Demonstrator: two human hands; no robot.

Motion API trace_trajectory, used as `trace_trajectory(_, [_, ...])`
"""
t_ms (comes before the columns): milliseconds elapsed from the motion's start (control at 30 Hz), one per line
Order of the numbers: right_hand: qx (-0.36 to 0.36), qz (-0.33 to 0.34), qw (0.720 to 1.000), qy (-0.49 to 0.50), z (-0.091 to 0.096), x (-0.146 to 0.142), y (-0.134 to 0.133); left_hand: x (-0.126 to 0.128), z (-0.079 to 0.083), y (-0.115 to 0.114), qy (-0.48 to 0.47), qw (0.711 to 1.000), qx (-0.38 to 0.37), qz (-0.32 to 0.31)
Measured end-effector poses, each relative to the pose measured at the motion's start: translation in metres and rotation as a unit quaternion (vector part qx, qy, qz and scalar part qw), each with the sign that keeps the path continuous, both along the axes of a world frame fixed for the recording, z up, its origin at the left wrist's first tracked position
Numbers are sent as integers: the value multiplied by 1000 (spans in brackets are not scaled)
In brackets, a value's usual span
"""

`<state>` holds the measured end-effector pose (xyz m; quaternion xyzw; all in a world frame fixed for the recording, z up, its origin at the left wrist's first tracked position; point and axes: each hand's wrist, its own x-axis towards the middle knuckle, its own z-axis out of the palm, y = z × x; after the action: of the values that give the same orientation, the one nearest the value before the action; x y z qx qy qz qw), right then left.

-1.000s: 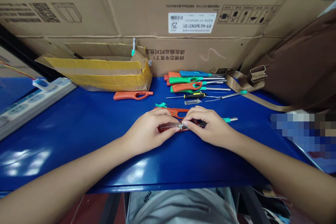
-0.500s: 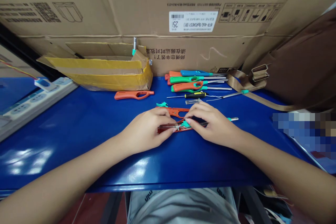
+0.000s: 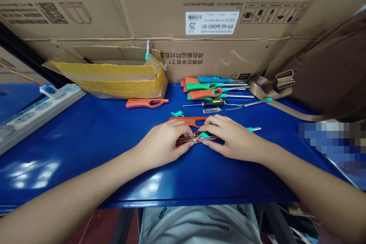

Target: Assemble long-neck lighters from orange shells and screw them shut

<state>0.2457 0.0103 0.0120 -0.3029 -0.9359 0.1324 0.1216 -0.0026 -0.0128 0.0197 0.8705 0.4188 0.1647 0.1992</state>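
An opened orange utility lighter [image 3: 198, 140] lies between my hands, its clear fuel tank and thin wires exposed. My left hand [image 3: 166, 139] pinches its left end around the tank. On the right, my right hand [image 3: 232, 136] is closed over its body by the teal trigger [image 3: 206, 135]; the fingers hide part of it. The metal nozzle [image 3: 256, 129] sticks out past that hand. Just behind my fingers lies an orange half shell [image 3: 187, 121], partly covered. A loose teal trigger [image 3: 177, 114] rests beyond it.
Behind are a black-and-yellow screwdriver [image 3: 214, 103], a clear tank [image 3: 211, 110], a loose nozzle tube [image 3: 253, 103] and several stacked lighters [image 3: 206, 94]. Another orange shell [image 3: 147, 103] lies before the taped cardboard box [image 3: 114, 84]. A power strip [image 3: 42, 106] is left, a strap [image 3: 286, 107] right.
My right fingers have shifted slightly left and spread to both edges of the lighter, uncovering more of the teal trigger. My left hand still grips the tank end. The view has moved slightly.
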Motion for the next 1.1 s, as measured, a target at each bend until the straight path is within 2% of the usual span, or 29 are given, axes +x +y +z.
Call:
trace_trajectory(300, [8, 0, 1000, -8, 0, 0, 0, -5, 6, 2, 11, 1000, 10, 1])
trace_trajectory(800, [-7, -13, 1000, -19, 1, 0, 0, 0, -3, 3, -80, 997, -12, 5])
trace_trajectory(1100, [1, -10, 1000, -14, 0, 1, 0, 2, -3, 0, -62, 998, -23, 12])
